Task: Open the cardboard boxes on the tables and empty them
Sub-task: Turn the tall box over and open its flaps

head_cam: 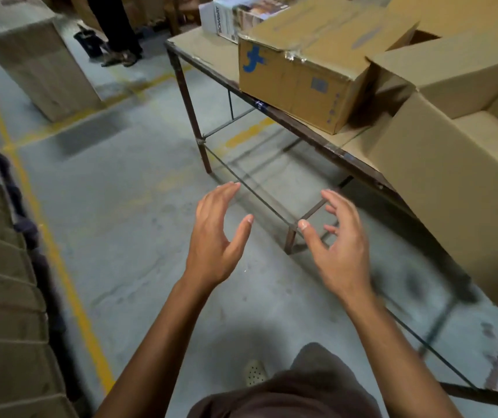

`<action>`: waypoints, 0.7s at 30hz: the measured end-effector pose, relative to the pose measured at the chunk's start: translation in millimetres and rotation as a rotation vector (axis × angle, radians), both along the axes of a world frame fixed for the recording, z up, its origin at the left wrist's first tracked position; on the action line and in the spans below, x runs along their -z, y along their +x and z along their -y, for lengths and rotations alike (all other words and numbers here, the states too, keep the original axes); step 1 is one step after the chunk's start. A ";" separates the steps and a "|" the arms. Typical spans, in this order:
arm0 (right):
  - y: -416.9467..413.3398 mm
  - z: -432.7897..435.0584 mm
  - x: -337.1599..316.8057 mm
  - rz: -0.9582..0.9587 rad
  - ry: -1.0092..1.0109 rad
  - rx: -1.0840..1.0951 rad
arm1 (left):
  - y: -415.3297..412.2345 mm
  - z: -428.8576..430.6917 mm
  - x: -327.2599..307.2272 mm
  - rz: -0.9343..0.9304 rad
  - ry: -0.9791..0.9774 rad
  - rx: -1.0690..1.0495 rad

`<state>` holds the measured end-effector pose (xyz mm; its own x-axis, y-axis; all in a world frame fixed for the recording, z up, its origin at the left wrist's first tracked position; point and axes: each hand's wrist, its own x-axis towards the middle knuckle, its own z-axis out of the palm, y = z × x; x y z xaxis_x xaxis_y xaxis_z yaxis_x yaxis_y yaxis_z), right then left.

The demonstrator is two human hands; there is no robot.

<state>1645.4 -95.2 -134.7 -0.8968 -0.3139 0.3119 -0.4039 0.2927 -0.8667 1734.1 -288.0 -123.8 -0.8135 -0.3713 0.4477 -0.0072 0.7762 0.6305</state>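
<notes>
cardboard boxes (pixel 299 86), creased and taped, sit on the table (pixel 199 48); hands (pixel 214 239) (pixel 343 251) hover empty, relaxed.

Hands: two, one left hand (pixel 216 236) and one right hand (pixel 340 245).

Tables: one metal-framed table (pixel 208 52).

Cardboard boxes on that table: three.
- One taped box with a blue logo (pixel 299 86).
- One open box (pixel 441 188) at the near right.
- One further open box (pixel 459 19) behind both, partly cut off by the frame edge.

Printed cartons: one printed retail carton (pixel 235 16) at the far end. A white shape just behind it may be a second; this cannot be confirmed.

Floor items: one large floor-standing cardboard box (pixel 39 67).

Stacked cardboard pieces (pixel 3 297) along the left edge: number cannot be told.

Bystanders: one standing person (pixel 115 25), legs only.
</notes>
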 end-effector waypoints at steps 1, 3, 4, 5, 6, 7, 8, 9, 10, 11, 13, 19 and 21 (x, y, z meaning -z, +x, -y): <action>-8.6 9.1 -0.9 -0.001 0.001 0.002 | -10.1 8.9 -0.6 0.002 0.005 0.006; -27.9 25.0 -2.2 0.000 0.005 0.009 | -31.8 25.0 -0.9 -0.001 0.016 0.016; -38.1 31.7 -2.5 0.000 0.010 0.015 | -43.6 32.4 -1.1 -0.007 0.017 0.021; -48.9 38.0 -2.5 0.000 0.014 0.022 | -56.1 39.3 -1.1 -0.012 0.017 0.029; -60.3 44.1 -2.5 -0.001 0.013 0.030 | -69.5 45.6 -1.3 -0.014 0.019 0.041; -72.6 50.8 -2.5 -0.003 0.008 0.039 | -83.7 51.9 -1.9 -0.013 0.023 0.054; -86.3 57.9 -2.4 -0.003 0.005 0.049 | -99.4 59.5 -2.2 -0.010 0.024 0.067; -100.8 65.4 -2.5 -0.001 0.005 0.058 | -116.0 67.4 -2.7 -0.008 0.020 0.079; -115.5 73.1 -3.7 -0.003 0.006 0.066 | -133.4 75.6 -3.7 -0.009 0.012 0.088; -131.2 81.0 -4.9 -0.011 0.004 0.073 | -151.7 83.9 -5.2 -0.015 0.004 0.096; -166.7 95.3 -8.7 -0.027 0.000 0.084 | -191.1 100.6 -10.7 -0.025 -0.004 0.102; -272.7 127.0 -33.7 -0.067 -0.038 0.160 | -305.0 141.3 -35.3 -0.042 -0.063 0.152; -307.0 135.4 -42.3 -0.097 -0.055 0.181 | -342.7 151.6 -44.3 -0.061 -0.087 0.167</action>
<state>1338.4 -230.5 -92.4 -0.9021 -0.1303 0.4113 -0.4309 0.3219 -0.8431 1391.4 -439.6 -79.5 -0.8307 -0.1915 0.5228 0.1622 0.8150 0.5563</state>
